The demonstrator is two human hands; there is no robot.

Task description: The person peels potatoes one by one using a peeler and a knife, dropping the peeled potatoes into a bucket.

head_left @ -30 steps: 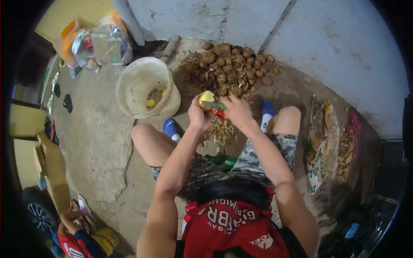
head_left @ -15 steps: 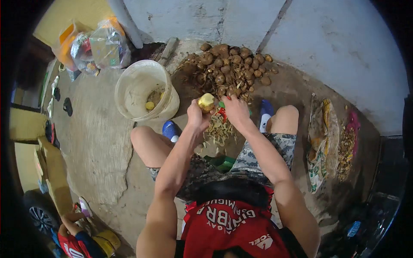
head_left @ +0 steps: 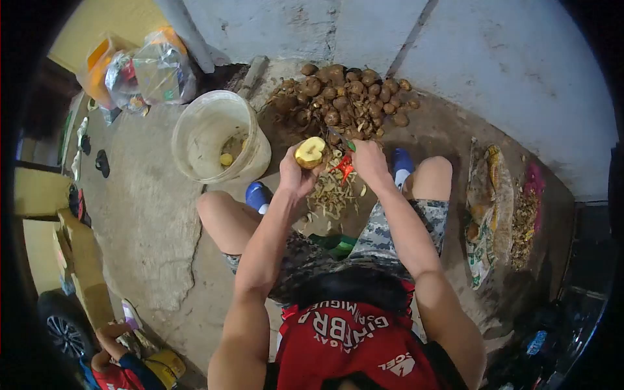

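The left hand (head_left: 296,171) is cupped half closed around a partly peeled potato (head_left: 310,151), thumb on the outer side, fingers mostly hidden below. The potato sits at the far, inner end of that hand, touching it, its pale yellow cut face turned up and brown skin left along the lower side. Across a small gap, the right hand (head_left: 369,162) is curled closed on the green handle of a knife (head_left: 351,145); how each finger wraps it I cannot tell. The dark blade points away from the person, just beside the potato and apart from it.

Under the 2 hands lies a heap of peelings (head_left: 331,198), with a bright red item (head_left: 344,167) on it near the right hand, too small to make out. Beyond the hands, against the wall (head_left: 273,29), unpeeled potatoes (head_left: 361,97) are piled on the floor. To the left stands a whitish bucket (head_left: 255,159) with a pale yellow piece (head_left: 226,159) inside. The person's 2 feet, in blue footwear (head_left: 258,194), flank the peelings. Over to the right lies a crumpled sack (head_left: 491,214).
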